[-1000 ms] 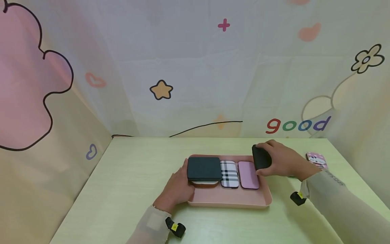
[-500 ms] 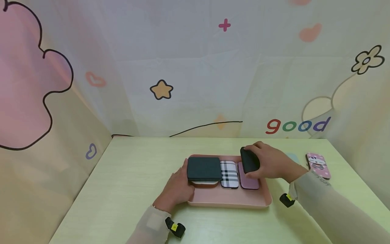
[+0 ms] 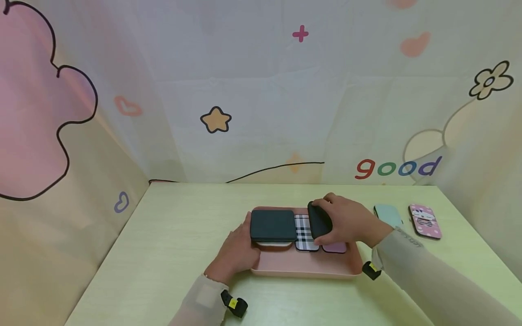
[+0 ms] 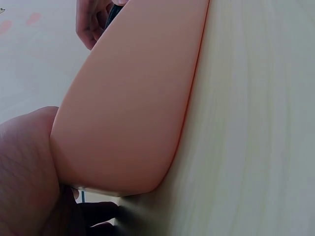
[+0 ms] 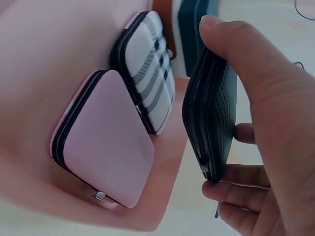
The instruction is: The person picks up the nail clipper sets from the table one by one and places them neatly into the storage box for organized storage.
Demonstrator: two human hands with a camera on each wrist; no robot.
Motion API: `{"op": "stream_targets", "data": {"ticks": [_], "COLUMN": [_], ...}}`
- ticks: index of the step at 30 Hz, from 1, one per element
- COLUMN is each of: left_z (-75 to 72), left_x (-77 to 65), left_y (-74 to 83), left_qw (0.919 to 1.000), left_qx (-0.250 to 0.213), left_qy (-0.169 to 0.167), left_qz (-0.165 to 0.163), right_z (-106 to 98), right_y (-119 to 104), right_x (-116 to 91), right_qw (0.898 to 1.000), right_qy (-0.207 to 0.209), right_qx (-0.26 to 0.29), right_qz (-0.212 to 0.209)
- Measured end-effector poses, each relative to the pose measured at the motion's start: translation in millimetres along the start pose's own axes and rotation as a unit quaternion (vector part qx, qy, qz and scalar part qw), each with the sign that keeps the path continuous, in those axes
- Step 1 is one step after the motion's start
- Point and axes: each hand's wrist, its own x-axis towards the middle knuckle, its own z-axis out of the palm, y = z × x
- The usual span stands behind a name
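My right hand (image 3: 348, 219) pinches a small black textured case (image 3: 319, 222), thumb at one end and fingers at the other. The case is held tilted on edge above the pink tray (image 3: 302, 268), apart from the cases below. My left hand (image 3: 238, 251) grips the tray's left end. In the tray, a plaid case (image 3: 302, 233) lies beside a plain pink case (image 5: 108, 142) with a metal clasp. At the tray's left, a larger dark green case (image 3: 273, 225) rests on something brown and white, mostly hidden. The black case and right hand partly cover the pink case in the head view.
Right of the tray, a mint case (image 3: 387, 214) and a pink patterned case (image 3: 425, 221) lie on the pale table (image 3: 163, 253). The right sleeve partly covers the mint case. A printed cloth (image 3: 261, 90) hangs behind the table.
My right hand has carried the black case leftward, from the tray's right rim to over the plaid and pink cases. The mint case has come into view. My left hand stays put.
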Motion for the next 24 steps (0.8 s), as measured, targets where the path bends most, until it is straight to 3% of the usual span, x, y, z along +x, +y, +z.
{"op": "stream_targets", "data": {"ticks": [16,24], "left_z": [-0.3,-2.5], "left_x": [-0.2,-1.4], "left_y": [-0.1,1.6], "left_qw": [0.9999,0.9999], "left_qx": [-0.007,-0.007], "left_qy": [0.004,0.003], "left_qz": [0.009,0.007], "right_z": [17.0,20.6], "right_y": [-12.5,-17.5], "right_x": [11.8,15.0], "right_qw": [0.998,0.998], "right_qy": [-0.017,-0.035], "right_qx": [-0.054,-0.045], "right_qz": [-0.031,-0.037]}}
